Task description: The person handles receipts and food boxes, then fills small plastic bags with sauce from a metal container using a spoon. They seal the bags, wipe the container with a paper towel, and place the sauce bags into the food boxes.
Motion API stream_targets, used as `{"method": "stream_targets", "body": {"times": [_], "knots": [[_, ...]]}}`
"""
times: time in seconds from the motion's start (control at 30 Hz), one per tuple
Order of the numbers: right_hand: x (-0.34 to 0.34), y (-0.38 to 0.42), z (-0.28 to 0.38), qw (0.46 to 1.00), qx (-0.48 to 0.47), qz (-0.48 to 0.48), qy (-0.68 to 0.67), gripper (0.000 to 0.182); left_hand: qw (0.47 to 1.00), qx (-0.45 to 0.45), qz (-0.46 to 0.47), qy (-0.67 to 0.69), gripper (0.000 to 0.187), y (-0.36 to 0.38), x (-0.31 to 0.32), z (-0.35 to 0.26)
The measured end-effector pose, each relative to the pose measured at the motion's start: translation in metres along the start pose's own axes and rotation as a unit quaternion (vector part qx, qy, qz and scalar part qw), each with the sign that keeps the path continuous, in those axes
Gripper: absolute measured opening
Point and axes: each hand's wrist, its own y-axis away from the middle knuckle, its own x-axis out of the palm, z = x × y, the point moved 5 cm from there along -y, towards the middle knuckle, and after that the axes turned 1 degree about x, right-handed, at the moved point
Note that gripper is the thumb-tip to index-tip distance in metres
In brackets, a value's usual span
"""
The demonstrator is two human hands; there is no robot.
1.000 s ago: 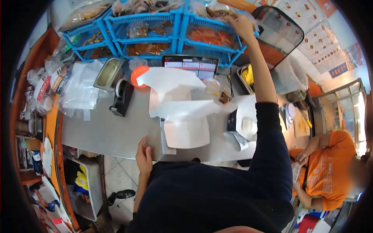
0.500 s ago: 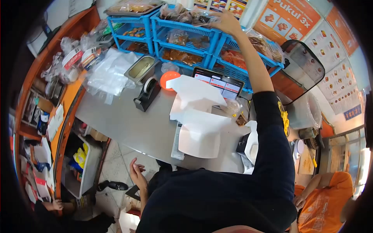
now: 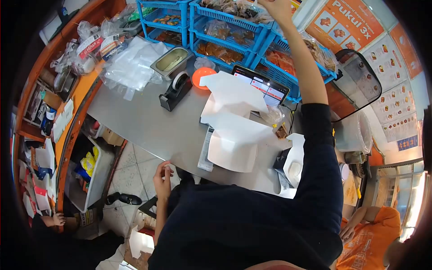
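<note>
My right hand [image 3: 275, 10] is stretched out to the top tier of the blue stacked baskets [image 3: 257, 28], over several clear-bagged food packets [image 3: 238, 10]. Its fingertips are cut off by the upper edge of the view, so their grip cannot be made out. Low beside the front edge of the metal table [image 3: 148, 130], my left hand [image 3: 162, 180] hangs with loosely bent fingers, open and holding nothing. Two white cardboard boxes with raised lids stand on the table: a front box [image 3: 233, 150] and a rear box [image 3: 234, 92] behind it.
A tape dispenser [image 3: 174, 93], a metal tray [image 3: 171, 63], an orange bowl [image 3: 203, 77] and a tablet [image 3: 266, 90] stand on the table. Plastic bags [image 3: 132, 65] lie at its left. A person in an orange shirt [image 3: 371, 238] is at right; another person's hand [image 3: 58, 219] shows lower left.
My right hand has moved slightly right and up, partly leaving the view at the top. My left hand has risen toward the table edge, its fingers bending more. The view has shifted a little.
</note>
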Motion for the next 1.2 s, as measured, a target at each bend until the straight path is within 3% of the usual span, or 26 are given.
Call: {"method": "stream_targets", "body": {"times": [0.07, 0.1, 0.13, 0.2, 0.23, 0.27, 0.3, 0.37, 0.47, 0.57, 0.6, 0.67, 0.7, 0.73, 0.8, 1.0, 1.13, 1.2], "knots": [[-0.021, 0.006, 0.025, 0.998, -0.054, 0.001, 0.035, 0.028, 1.0, 0.006, 0.014, 0.004, 0.023, -0.006, 0.006, -0.003], [-0.03, 0.019, 0.048, 0.993, 0.001, 0.092, 0.077, 0.038, 0.999, 0.012, 0.03, 0.019, 0.023, -0.007, 0.011, -0.003], [-0.022, 0.026, 0.042, 0.992, 0.005, 0.097, 0.079, 0.038, 0.998, 0.018, 0.046, 0.035, 0.023, -0.009, 0.016, -0.007], [0.005, 0.042, 0.035, 0.945, -0.141, 0.19, 0.227, 0.045, 0.997, 0.012, 0.07, 0.02, 0.022, -0.011, 0.021, -0.013], [0.003, 0.053, 0.043, 0.912, -0.027, 0.23, 0.338, 0.033, 0.996, 0.012, 0.092, 0.013, 0.022, -0.014, 0.026, -0.016], [0.02, 0.053, 0.02, 0.912, -0.027, 0.229, 0.339, 0.033, 0.994, 0.013, 0.112, 0.005, 0.022, -0.014, 0.03, -0.017], [0.05, 0.052, -0.014, 0.937, -0.058, 0.198, 0.282, 0.027, 0.994, 0.014, 0.111, 0.005, 0.022, -0.014, 0.031, -0.017], [0.042, 0.054, 0.002, 0.967, -0.119, 0.085, 0.21, 0.017, 0.992, 0.029, 0.119, -0.008, 0.021, -0.015, 0.031, -0.017], [-0.006, 0.051, 0.048, 0.991, -0.05, 0.001, 0.125, 0.017, 0.995, 0.011, 0.1, 0.0, 0.021, -0.014, 0.023, -0.013], [-0.028, 0.042, 0.055, 0.992, -0.111, -0.033, 0.059, 0.018, 0.996, 0.021, 0.086, 0.002, 0.02, -0.016, 0.019, -0.012], [-0.036, 0.043, 0.066, 0.992, -0.108, -0.027, 0.059, 0.018, 0.996, 0.015, 0.088, 0.003, 0.02, -0.016, 0.019, -0.013], [-0.04, 0.06, 0.075, 0.979, 0.043, 0.181, 0.084, 0.021, 0.994, 0.023, 0.103, -0.016, 0.02, -0.017, 0.02, -0.018], [-0.034, 0.076, 0.074, 0.969, 0.053, 0.243, -0.001, 0.027, 0.994, 0.017, 0.11, -0.01, 0.021, -0.018, 0.021, -0.016], [-0.029, 0.093, 0.07, 0.968, 0.056, 0.244, -0.002, 0.027, 0.993, 0.015, 0.113, -0.012, 0.021, -0.018, 0.02, -0.017], [-0.009, 0.136, 0.069, 0.944, -0.045, 0.326, 0.015, 0.02, 0.992, 0.011, 0.122, -0.005, 0.021, -0.019, 0.02, -0.018], [0.024, 0.235, 0.068, 0.933, -0.006, 0.344, 0.106, 0.014, 0.993, 0.01, 0.121, -0.002, 0.021, -0.023, 0.016, -0.009], [-0.004, 0.244, 0.083, 0.963, -0.012, 0.267, 0.024, 0.021, 0.992, 0.013, 0.126, -0.015, 0.021, -0.021, 0.017, -0.012], [-0.033, 0.247, 0.107, 0.923, 0.103, 0.354, -0.106, 0.014, 0.991, 0.002, 0.135, -0.006, 0.02, -0.017, 0.019, -0.007]]}}
